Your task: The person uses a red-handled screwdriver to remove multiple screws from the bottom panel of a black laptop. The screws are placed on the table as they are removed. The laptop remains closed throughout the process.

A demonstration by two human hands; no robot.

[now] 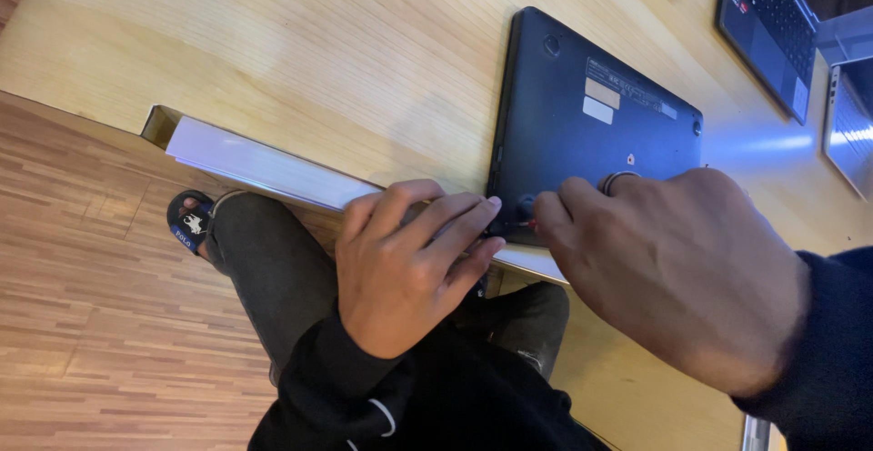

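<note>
Head view, looking straight down: a dark laptop (pixel 591 133) lies upside down on the wooden tabletop (pixel 318 60), its near corner right at the table's edge. The left hand (pixel 409 265) lies flat on that edge, its grip spread, fingertips resting against the laptop's near corner and bracing it. The right hand (pixel 673 269) comes in from the right, a ring (pixel 615 178) on one finger, its grip pressed together on something thin with a red tip (pixel 529 224) — a small tool by the look of it, though most of it is hidden under the fingers. That tip sits just beside a round rubber foot (pixel 526 205) at the laptop's near corner, between the two hands.

The laptop's long axis runs away from the hands, up and to the right. Both hands touch or almost touch it; the right is the one working at the corner.

Further off, top right, another open laptop (pixel 768 24) shows its keyboard, well apart. Below the table edge: dark trousers, a sandalled foot (pixel 189 224), wood-strip floor (pixel 91 324). Nothing lies between the hands and the corner.
</note>
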